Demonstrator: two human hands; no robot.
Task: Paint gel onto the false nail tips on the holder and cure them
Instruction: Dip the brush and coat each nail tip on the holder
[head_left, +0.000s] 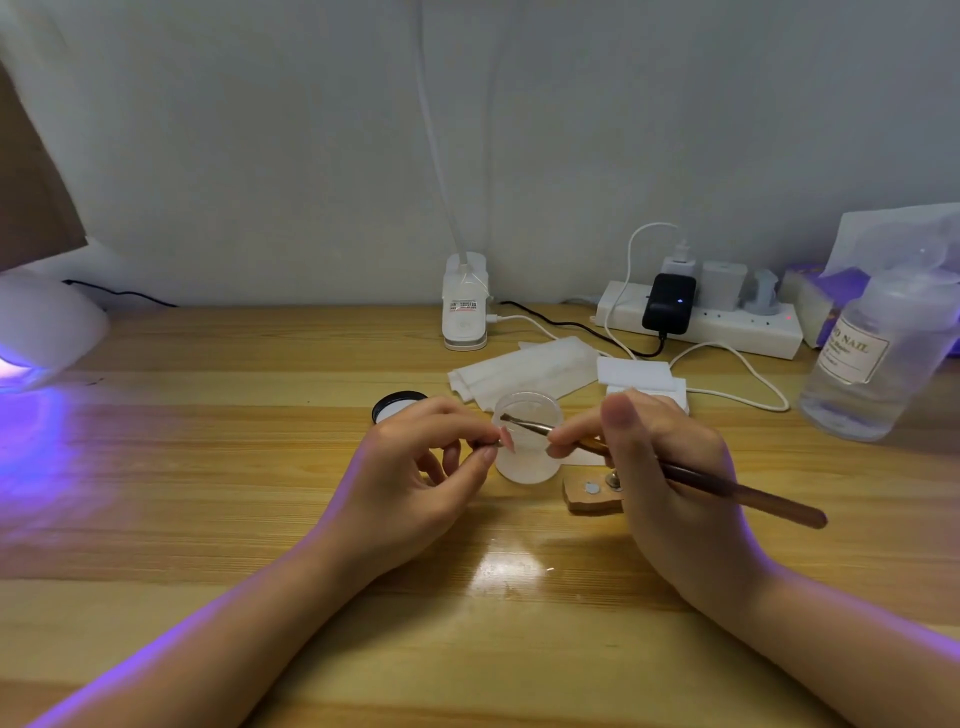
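Above the jar (527, 457), left fingers (480, 431) pinching nail tip (508, 439), right fingers (563, 441) gripping brush (727, 486)

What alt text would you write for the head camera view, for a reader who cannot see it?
Over a wooden table, the left hand pinches a small metal stand bearing a pink false nail tip, while the right hand holds a brown-handled brush to it. A white curing lamp glows purple at far left.
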